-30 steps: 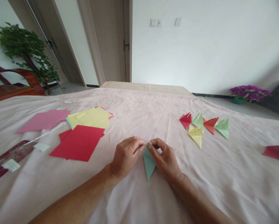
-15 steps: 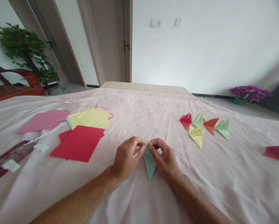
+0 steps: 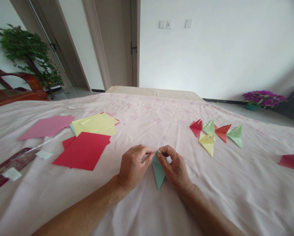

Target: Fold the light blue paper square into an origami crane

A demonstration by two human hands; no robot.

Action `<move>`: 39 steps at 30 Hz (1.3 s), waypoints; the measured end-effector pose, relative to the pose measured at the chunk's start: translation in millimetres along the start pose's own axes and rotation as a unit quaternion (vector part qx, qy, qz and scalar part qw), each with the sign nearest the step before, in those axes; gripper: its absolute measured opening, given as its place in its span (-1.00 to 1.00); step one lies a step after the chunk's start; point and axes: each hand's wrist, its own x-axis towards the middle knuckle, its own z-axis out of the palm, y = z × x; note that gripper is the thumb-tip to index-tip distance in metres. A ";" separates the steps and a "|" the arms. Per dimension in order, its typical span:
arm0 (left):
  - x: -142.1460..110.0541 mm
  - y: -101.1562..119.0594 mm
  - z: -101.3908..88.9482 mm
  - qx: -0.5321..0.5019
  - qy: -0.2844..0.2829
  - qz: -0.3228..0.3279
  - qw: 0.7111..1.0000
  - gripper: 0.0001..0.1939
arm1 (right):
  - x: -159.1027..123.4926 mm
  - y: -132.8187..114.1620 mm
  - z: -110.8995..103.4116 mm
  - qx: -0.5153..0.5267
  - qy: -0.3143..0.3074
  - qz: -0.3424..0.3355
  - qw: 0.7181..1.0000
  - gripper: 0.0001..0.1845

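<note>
A pale blue-green piece of folded paper [image 3: 158, 174] hangs point down between my hands, low over the cloth. My left hand [image 3: 135, 167] pinches its top edge between thumb and forefinger. From the other side, my right hand [image 3: 174, 167] grips the same top edge, its fingertips almost touching the left ones. The fingers hide the upper folds. To the right lie small folded paper shapes: a red one [image 3: 196, 127], a yellow one [image 3: 207, 143], an orange one [image 3: 222, 132] and green ones.
Red paper sheets [image 3: 82, 150], yellow sheets [image 3: 98, 124] and pink sheets [image 3: 47, 127] lie at left, beside a clear plastic packet [image 3: 11, 168]. A dark red folded paper [image 3: 293, 162] sits at the right edge. All rest on a pink flowered cloth [image 3: 142, 113].
The lower tip of the blue-green paper has shifted very slightly to the right and up. Both hands keep their pinch at its top.
</note>
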 end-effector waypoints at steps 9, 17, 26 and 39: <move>4.0 0.7 -4.5 0.054 -0.010 0.057 0.997 -0.88 | 0.0 2.9 0.2 -0.021 -0.011 -0.035 0.999 -0.86; 3.8 0.6 -5.5 0.056 -0.021 0.085 0.995 -0.88 | -0.4 3.1 -0.5 -0.049 -0.025 -0.061 0.997 -0.88; 2.7 1.0 -5.0 0.065 -0.029 0.080 0.994 -0.88 | 0.1 2.8 -1.3 -0.042 -0.021 -0.065 0.997 -0.84; -1.5 -0.4 3.5 0.038 -0.034 -0.007 0.999 -0.81 | -2.4 5.4 -5.9 0.063 -0.007 0.039 0.997 -0.80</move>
